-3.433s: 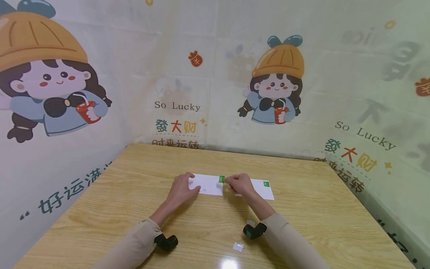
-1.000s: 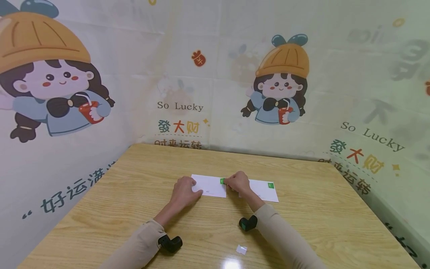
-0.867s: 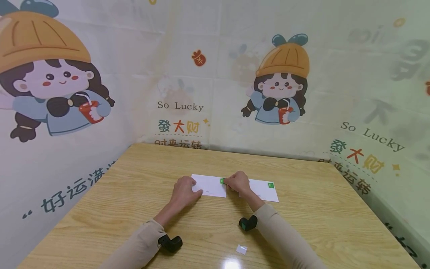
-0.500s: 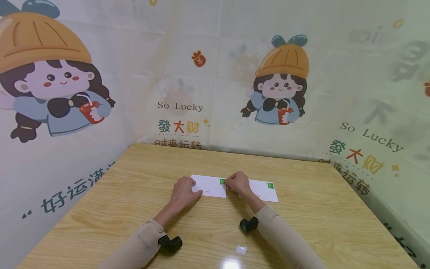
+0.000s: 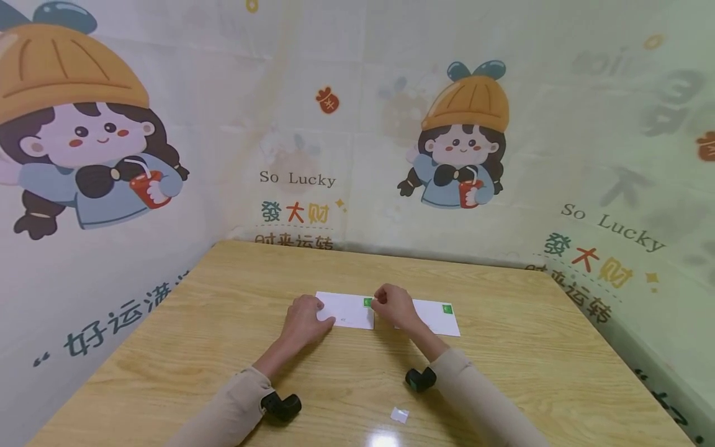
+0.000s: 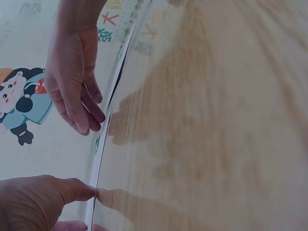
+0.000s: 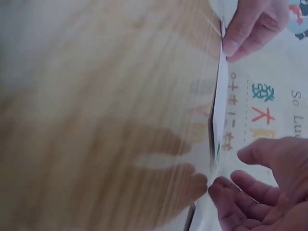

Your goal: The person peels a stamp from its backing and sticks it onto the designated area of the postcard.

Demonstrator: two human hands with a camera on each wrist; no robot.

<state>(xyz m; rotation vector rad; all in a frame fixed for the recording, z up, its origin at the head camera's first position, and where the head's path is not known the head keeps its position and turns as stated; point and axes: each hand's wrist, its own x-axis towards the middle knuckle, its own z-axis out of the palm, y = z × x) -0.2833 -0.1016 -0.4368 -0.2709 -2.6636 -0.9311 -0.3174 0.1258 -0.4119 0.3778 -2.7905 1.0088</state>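
A white envelope [image 5: 349,310] lies on the table with a green stamp [image 5: 367,302] at its upper right corner. Its left end is held by my left hand [image 5: 303,320], thumb at the near edge and fingers over the end. My right hand [image 5: 396,305] hovers beside the stamp, its loosely bent fingers apart from it. The right wrist view shows this hand's thumb [image 7: 257,151] parted from the fingers with nothing between them. A second white envelope [image 5: 438,320] with its own green stamp [image 5: 447,309] lies to the right, partly hidden by my right hand.
A small pale, shiny scrap [image 5: 399,415] lies on the wooden table [image 5: 223,372] near its front. Black wrist cameras sit on my left cuff [image 5: 281,406] and right cuff [image 5: 420,379]. A printed cloth [image 5: 363,155] hangs behind the table.
My right fingers, at the left envelope's stamp in the earlier frames, have come off it and loosened, showing more of the stamp. The left hand has stayed on the envelope.
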